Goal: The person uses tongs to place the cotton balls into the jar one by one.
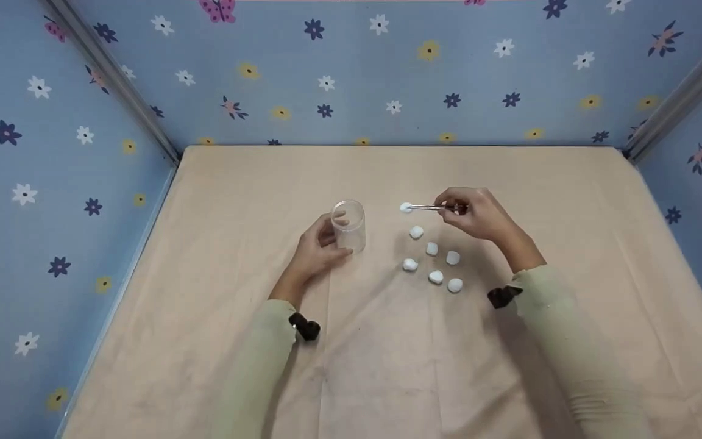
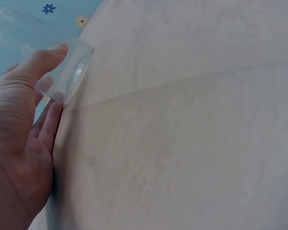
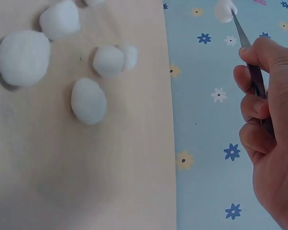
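My left hand grips a clear plastic cup, thumb on the near side and fingers round the far side. In the left wrist view the same cup shows its base, close to the cloth. My right hand pinches a pair of metal tweezers. Between the tweezer tips is a white cotton ball, right of the cup and apart from it. The right wrist view shows this cotton ball at the tips of the tweezers. Several more cotton balls lie on the cloth below.
A beige cloth with creases covers the table. Blue flowered panels stand behind it and at both sides, joined by grey corner posts. Dark wrist cameras sit at both cuffs.
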Demonstrator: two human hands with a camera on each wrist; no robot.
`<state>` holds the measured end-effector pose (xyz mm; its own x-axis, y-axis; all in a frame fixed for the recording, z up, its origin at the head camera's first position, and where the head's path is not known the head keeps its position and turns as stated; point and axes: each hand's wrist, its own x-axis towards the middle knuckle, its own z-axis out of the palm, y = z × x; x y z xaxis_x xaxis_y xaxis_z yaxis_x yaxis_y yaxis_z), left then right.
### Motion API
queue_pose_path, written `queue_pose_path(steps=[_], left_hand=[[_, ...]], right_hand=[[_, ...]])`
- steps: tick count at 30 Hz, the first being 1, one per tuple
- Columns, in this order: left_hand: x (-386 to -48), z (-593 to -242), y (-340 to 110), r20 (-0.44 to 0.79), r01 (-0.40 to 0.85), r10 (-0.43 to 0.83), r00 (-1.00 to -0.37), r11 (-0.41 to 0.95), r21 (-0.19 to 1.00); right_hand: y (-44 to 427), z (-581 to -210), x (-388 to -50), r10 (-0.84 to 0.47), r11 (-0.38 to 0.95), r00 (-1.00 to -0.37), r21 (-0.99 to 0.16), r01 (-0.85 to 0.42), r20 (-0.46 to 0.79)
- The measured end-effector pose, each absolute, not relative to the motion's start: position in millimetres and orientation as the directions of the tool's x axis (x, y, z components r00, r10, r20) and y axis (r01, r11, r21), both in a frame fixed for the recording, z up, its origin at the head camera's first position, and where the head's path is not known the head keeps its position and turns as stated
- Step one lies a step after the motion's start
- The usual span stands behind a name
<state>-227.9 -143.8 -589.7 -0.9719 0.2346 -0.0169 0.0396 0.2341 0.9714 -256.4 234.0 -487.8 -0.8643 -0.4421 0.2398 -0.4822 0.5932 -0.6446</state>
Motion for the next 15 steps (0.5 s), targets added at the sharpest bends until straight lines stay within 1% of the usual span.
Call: queue_pose_path(steps=[15], left_hand=[[-227.3,-589.5,-142.1,-0.023,0.032,0.217,-0.976,0.246,0.969]], right_hand=[[210.8,-483.2,-260.0,-0.468,0.526,-0.846,-0.688,-0.500,0.256]])
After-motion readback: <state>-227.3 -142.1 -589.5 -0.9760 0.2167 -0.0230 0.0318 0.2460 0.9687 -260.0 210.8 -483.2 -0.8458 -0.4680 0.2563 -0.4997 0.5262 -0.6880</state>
